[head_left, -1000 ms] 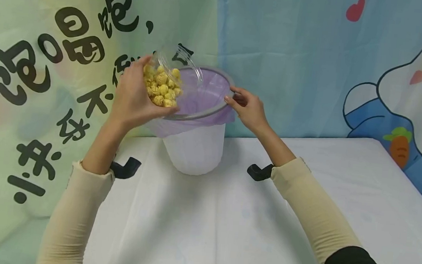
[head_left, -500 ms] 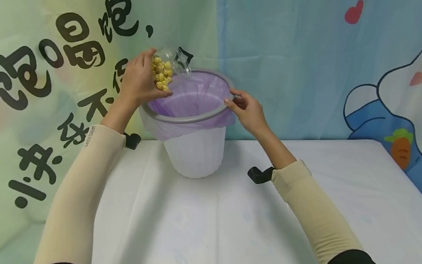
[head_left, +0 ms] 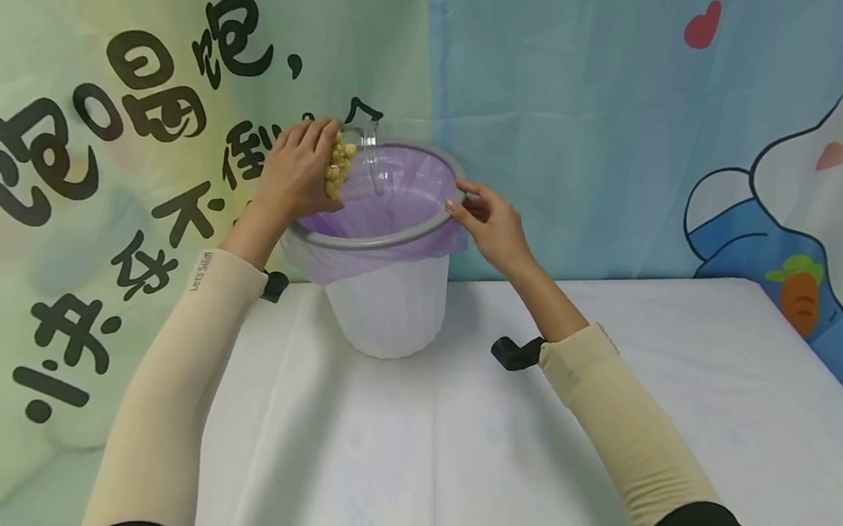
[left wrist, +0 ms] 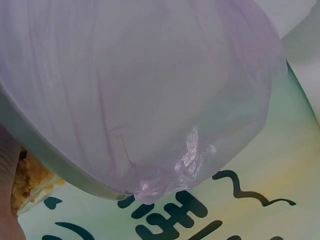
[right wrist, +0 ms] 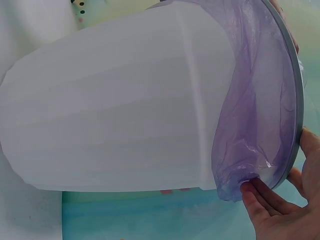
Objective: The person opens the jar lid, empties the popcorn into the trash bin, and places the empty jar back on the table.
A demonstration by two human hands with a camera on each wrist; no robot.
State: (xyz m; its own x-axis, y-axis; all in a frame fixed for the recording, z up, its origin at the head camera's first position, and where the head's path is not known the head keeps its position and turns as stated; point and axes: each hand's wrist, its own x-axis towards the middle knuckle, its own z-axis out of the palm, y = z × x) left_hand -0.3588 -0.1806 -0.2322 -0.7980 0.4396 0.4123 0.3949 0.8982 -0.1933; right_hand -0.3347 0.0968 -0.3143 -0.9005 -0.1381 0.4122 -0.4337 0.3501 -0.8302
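Observation:
My left hand (head_left: 300, 167) grips a clear plastic jar (head_left: 372, 154) of yellow popcorn (head_left: 339, 168), tipped sideways over the left part of a bin's opening. The white trash bin (head_left: 390, 310) stands upright, lined with a purple bag (head_left: 406, 186) folded out under its grey rim ring (head_left: 385, 243). At the right side of that rim my right hand (head_left: 494, 226) pinches ring and bag between thumb and fingers, seen close in the right wrist view, where the hand (right wrist: 287, 200) is at the lower right. The left wrist view shows mostly the bag (left wrist: 165, 100), with a little popcorn (left wrist: 32, 175) at lower left.
A white cloth covers the table (head_left: 389, 461) under the bin. Behind hangs a printed curtain (head_left: 584, 127) with black characters at left and a cartoon rabbit (head_left: 835, 182) at right. Black camera mounts (head_left: 517, 353) stick out from both wrists.
The left hand has moved back and then right over the bin, turning the jar further so its mouth faces right and down. Less popcorn shows now. The right hand stays at the rim.

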